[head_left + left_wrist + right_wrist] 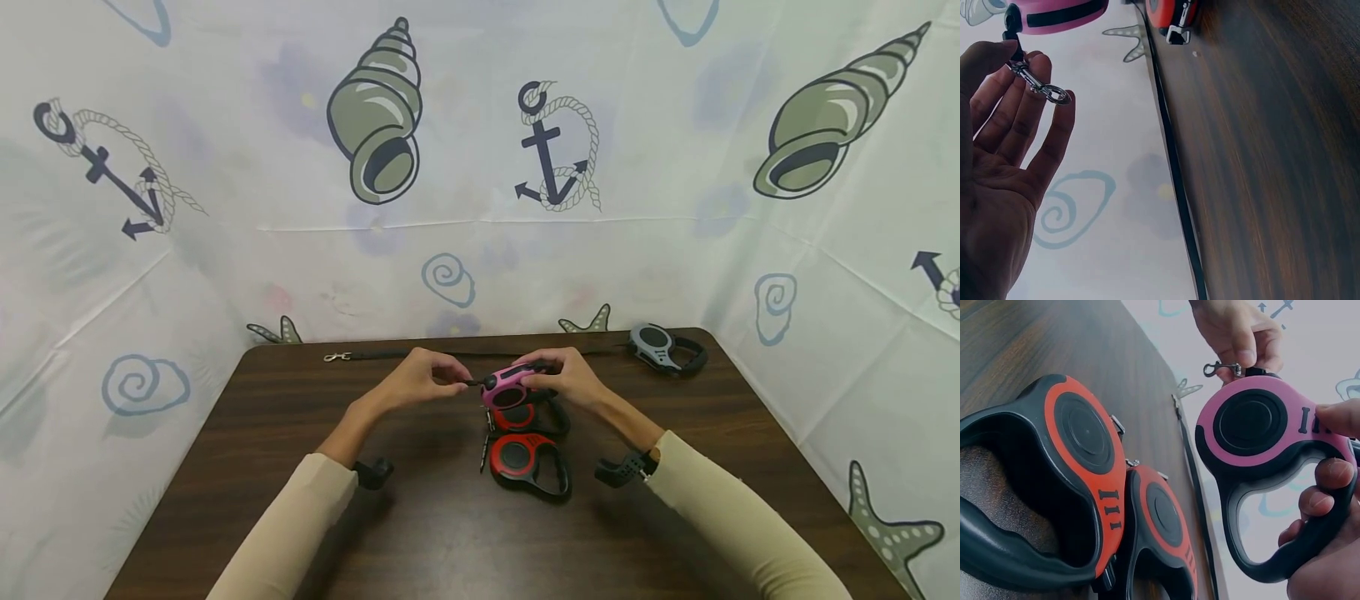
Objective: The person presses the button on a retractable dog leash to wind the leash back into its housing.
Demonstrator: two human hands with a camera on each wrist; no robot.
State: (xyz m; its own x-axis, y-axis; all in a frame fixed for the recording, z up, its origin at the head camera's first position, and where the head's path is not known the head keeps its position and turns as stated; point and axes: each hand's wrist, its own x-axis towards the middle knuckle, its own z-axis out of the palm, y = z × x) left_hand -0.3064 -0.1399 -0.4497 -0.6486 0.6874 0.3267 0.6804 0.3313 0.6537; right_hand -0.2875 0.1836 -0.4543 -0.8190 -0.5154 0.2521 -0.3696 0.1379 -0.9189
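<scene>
A pink and black retractable dog leash (pixel 1297 400) is held above the table by its handle in my right hand (pixel 567 377), fingers curled through the grip and thumb on the casing. My left hand (pixel 429 377) pinches the short black strap by the metal snap hook (pixel 1044 87), where it leaves the casing. Beneath the pink leash, two red and black retractable leashes (pixel 517 456) lie one behind the other, their clips pointing left. In the right wrist view the nearer red leash (pixel 1110 487) looms large at left.
At the table's back right corner lies a grey retractable leash (pixel 654 344). Its black strap (pixel 375 354) stretches along the back edge to a brass-coloured clip (pixel 337 357) at left. A printed cloth (pixel 480 283) surrounds the dark wooden table (pixel 247 467).
</scene>
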